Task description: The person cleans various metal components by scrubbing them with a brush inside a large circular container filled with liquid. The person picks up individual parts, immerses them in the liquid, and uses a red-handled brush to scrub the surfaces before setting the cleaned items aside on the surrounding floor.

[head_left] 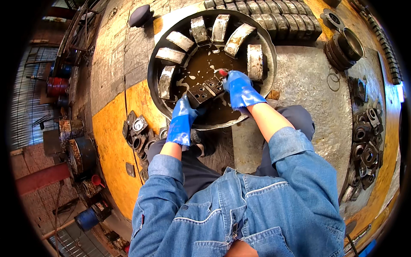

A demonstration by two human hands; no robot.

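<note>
A wide round metal pan (153,81) of brown liquid with patches of foam lies in front of me. Over its near side, my left hand (183,116) in a blue rubber glove grips a dark metal block with round holes (200,94). My right hand (240,88), gloved the same way, is closed at the block's right end around a small tool with a red part (223,73); the rest of that tool is hidden by the fingers. Several curved metal blocks (198,30) stand around the pan's inner wall, wet and pale on their faces.
Rows of dark curved blocks (284,25) sit beyond the pan at the right. Metal rings (342,51) stand farther right, near a long pile of flat metal parts (368,150). More loose parts (139,132) lie left of my knees. A dark rounded object (140,16) rests at the far left.
</note>
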